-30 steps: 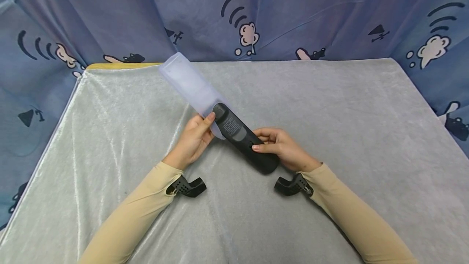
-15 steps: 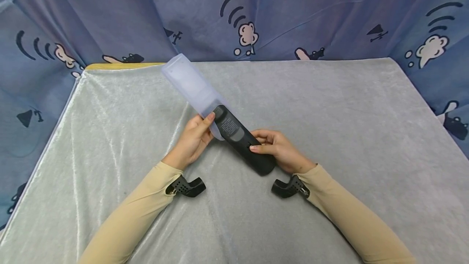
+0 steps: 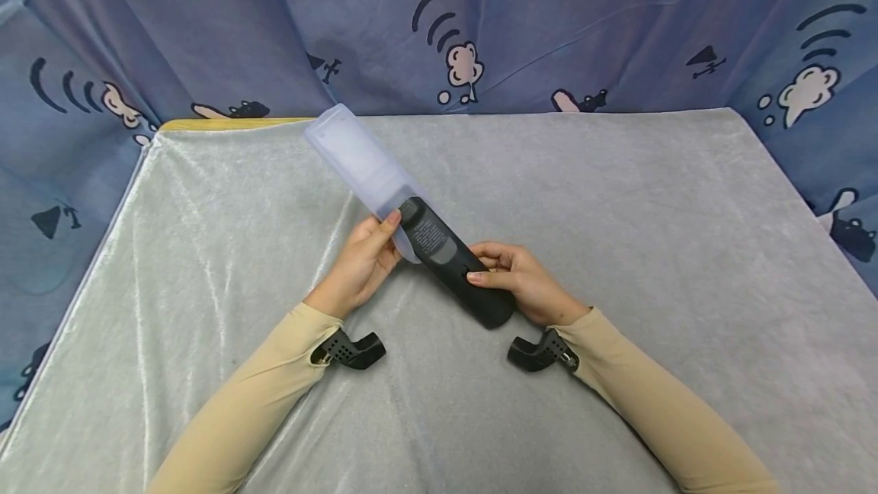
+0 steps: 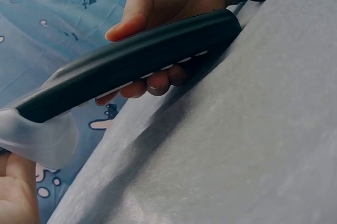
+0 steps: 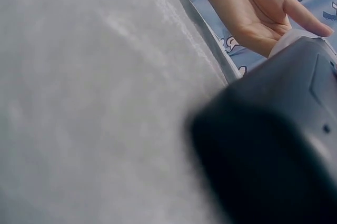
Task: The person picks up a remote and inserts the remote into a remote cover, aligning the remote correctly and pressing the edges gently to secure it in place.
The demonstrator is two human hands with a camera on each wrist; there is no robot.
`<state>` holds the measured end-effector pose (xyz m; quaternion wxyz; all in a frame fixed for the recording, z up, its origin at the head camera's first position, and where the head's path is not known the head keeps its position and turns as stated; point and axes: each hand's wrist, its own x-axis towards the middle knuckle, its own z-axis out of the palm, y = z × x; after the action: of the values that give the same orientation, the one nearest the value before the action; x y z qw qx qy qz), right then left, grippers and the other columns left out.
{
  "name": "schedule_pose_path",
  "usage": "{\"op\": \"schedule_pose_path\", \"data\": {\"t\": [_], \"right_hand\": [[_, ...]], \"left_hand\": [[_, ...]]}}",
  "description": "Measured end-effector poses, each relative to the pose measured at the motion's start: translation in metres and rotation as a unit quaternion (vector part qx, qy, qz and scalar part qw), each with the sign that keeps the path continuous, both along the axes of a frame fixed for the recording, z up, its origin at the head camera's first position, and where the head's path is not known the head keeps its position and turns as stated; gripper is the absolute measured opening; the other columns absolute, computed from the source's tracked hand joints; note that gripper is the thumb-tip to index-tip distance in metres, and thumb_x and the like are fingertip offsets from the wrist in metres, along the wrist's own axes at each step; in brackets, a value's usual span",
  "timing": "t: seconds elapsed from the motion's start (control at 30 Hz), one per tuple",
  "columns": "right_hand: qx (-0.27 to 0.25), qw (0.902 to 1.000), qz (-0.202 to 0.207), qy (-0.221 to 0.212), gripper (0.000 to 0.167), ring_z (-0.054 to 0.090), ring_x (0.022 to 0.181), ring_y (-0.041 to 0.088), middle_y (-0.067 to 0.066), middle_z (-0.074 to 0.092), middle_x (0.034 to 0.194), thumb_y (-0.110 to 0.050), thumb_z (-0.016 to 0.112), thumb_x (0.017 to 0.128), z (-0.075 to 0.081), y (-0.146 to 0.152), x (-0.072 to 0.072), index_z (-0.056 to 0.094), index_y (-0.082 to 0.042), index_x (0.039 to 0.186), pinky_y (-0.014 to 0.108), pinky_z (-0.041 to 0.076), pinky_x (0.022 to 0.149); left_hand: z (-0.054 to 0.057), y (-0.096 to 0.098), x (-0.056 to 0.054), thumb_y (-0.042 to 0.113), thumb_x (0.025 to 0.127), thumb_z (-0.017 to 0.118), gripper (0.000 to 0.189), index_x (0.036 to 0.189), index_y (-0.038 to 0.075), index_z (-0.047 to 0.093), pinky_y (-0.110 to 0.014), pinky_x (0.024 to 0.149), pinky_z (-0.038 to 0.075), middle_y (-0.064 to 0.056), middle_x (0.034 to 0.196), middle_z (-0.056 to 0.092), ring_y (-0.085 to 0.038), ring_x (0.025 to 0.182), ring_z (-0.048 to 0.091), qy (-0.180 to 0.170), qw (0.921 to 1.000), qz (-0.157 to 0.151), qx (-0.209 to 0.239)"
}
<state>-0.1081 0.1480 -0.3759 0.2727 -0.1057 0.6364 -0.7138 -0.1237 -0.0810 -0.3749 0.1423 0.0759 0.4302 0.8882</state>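
In the head view a black remote control (image 3: 463, 274) is tilted, its printed back facing up. Its upper end sits in the mouth of a translucent whitish sleeve (image 3: 360, 158), which stretches away toward the far left. My left hand (image 3: 362, 261) pinches the sleeve's mouth, thumb at the remote's end. With thumb on the back and fingers curled under the button side, my right hand (image 3: 527, 282) grips the lower half of the remote. The left wrist view shows the remote (image 4: 126, 61) side-on, raised over the cloth, with the sleeve's flared lip (image 4: 52, 142) around its end.
A pale grey plush cloth (image 3: 652, 250) covers the table. Behind it hangs a blue patterned curtain (image 3: 384, 29). A strip of yellow edge (image 3: 226, 124) shows at the back left. Black wrist mounts (image 3: 357, 351) stick out from both tan sleeves.
My right hand and the remote have shifted slightly left, and the sleeve's far end has dipped a little toward me. Both hands keep their hold; the last half second shows almost no motion.
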Motion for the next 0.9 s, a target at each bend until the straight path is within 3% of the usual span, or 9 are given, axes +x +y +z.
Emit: {"op": "schedule_pose_path", "data": {"t": [0.47, 0.73, 0.9], "right_hand": [[-0.004, 1.0, -0.001, 0.001, 0.029, 0.065, 0.08, 0.013, 0.004, 0.068, 0.095, 0.005, 0.058, 0.086, 0.0005, -0.0004, -0.0004, 0.056, 0.004, 0.115, 0.025, 0.054, 0.069], [-0.014, 0.9999, -0.001, 0.002, 0.029, 0.065, 0.081, 0.013, 0.004, 0.068, 0.097, 0.005, 0.058, 0.086, -0.0005, 0.0002, -0.0009, 0.056, 0.004, 0.114, 0.025, 0.054, 0.07], [-0.018, 0.9998, 0.0, 0.003, 0.029, 0.065, 0.081, 0.013, 0.004, 0.068, 0.098, 0.005, 0.058, 0.086, -0.0016, 0.0007, -0.0008, 0.056, 0.003, 0.114, 0.025, 0.054, 0.07]], "left_hand": [[-0.0001, 0.0025, 0.0016, 0.017, 0.101, 0.044, 0.044, 0.133, -0.012, 0.033, -0.027, 0.092, 0.046, 0.001, 0.109, 0.061, -0.012, 0.102, 0.059, -0.003, 0.9999, -0.008, -0.012], [-0.0013, 0.0023, 0.0015, 0.023, 0.096, 0.054, 0.059, 0.137, -0.011, 0.028, -0.028, 0.097, 0.044, -0.004, 0.118, 0.056, -0.014, 0.109, 0.056, 0.003, 0.9998, -0.021, -0.004], [-0.0012, 0.0033, 0.0018, 0.015, 0.101, 0.044, 0.045, 0.135, -0.01, 0.03, -0.028, 0.095, 0.045, -0.004, 0.117, 0.056, -0.014, 0.108, 0.056, 0.002, 0.9997, -0.023, -0.001]]}}
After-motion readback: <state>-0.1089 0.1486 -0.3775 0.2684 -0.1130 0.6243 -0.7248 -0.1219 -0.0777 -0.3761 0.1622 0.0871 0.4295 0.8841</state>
